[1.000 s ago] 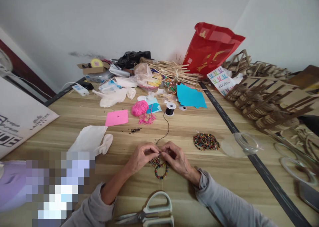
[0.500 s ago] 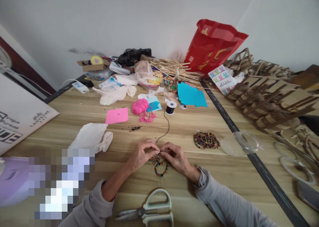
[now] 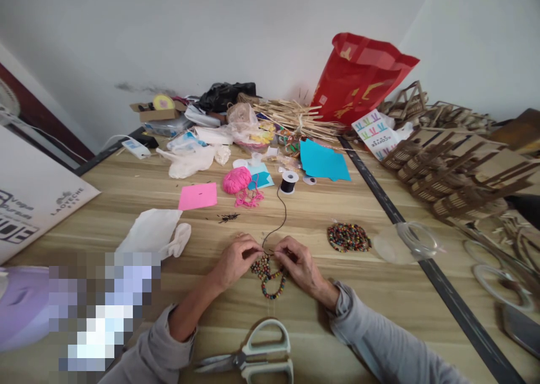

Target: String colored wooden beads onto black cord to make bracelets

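Note:
Both my hands rest on the wooden table (image 3: 379, 294) near its front edge. My left hand (image 3: 235, 260) and my right hand (image 3: 297, 264) pinch a thin black cord (image 3: 282, 218) between their fingertips, just above a string of coloured beads (image 3: 270, 277) that loops on the table below them. The cord runs away from my fingers to a black spool (image 3: 289, 181). A heap of loose coloured beads (image 3: 348, 238) lies to the right of my right hand.
Scissors (image 3: 253, 358) lie at the front edge. White cloth (image 3: 154, 232), pink paper (image 3: 198, 195), pink yarn (image 3: 237, 180), blue paper (image 3: 323, 162), a red bag (image 3: 358, 77) and clutter fill the back. Clear plastic lids (image 3: 411, 240) and wooden frames (image 3: 455, 170) sit right.
My fingertips have drawn slightly apart along the cord and the cord near them now curves in a small loop. The camera view shifted a little.

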